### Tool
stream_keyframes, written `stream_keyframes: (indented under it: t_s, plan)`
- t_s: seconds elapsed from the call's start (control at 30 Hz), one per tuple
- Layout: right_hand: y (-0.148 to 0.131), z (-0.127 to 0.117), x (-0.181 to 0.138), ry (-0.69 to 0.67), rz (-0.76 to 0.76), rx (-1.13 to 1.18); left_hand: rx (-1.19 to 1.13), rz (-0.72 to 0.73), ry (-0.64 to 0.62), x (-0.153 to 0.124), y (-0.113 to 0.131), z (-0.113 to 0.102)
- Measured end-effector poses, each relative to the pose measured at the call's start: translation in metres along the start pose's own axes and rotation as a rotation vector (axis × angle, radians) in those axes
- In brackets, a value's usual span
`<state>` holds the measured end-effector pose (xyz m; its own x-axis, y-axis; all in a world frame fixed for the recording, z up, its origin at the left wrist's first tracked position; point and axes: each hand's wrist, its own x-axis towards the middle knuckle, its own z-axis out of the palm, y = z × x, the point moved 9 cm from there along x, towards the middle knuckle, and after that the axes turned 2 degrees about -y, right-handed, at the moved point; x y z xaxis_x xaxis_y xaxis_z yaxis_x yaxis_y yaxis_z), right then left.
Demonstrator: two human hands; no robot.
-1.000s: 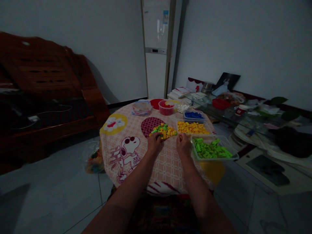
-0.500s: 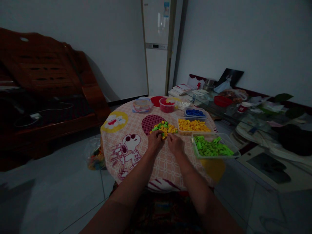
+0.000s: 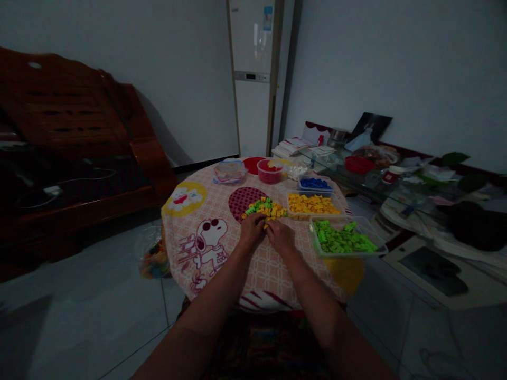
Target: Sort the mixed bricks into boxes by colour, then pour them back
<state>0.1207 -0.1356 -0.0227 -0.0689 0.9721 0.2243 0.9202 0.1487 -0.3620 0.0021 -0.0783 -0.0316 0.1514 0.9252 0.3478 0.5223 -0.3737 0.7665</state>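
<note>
A loose pile of yellow and green plastic building blocks (image 3: 273, 209) lies on the patterned tablecloth just beyond my hands. My left hand (image 3: 252, 229) is closed at the near edge of the pile, its fingertips pinching a small yellow building block (image 3: 265, 227). Facing it from the right, my right hand (image 3: 281, 236) has its fingers curled in against the same yellow piece. The fingertips are small and dark here, so how the piece sits between them is partly hidden.
Right of my hands stand clear tubs of green blocks (image 3: 344, 238), yellow blocks (image 3: 313, 203) and blue blocks (image 3: 315, 183). Behind the pile are a red round tub (image 3: 270, 174) and a lidded clear box (image 3: 229, 172). A cluttered glass table (image 3: 336, 168) adjoins at right.
My right hand has moved left and slightly inward, so its fingertips now meet those of my left hand at the yellow piece. The view has shifted slightly.
</note>
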Motion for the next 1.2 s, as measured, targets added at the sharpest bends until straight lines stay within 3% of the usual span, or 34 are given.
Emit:
stream_keyframes:
  t_s: [0.13,0.43,0.67,0.97,1.2]
  plan:
    - [0.016,-0.006,0.000,0.105,0.104,0.185,0.028,0.025,-0.019,-0.001,0.003,0.003]
    - [0.083,-0.012,0.016,0.415,0.435,0.833,0.026,0.037,-0.056,0.000,0.004,0.004]
    - [0.104,-0.038,0.018,0.596,0.497,0.929,0.095,0.071,-0.096,-0.002,0.007,0.010]
    - [0.076,-0.022,0.005,0.518,0.341,0.732,0.143,0.076,-0.129,-0.003,0.008,0.014]
    - [0.054,-0.019,0.006,0.130,0.320,0.157,0.130,0.085,-0.134,-0.003,0.009,0.013]
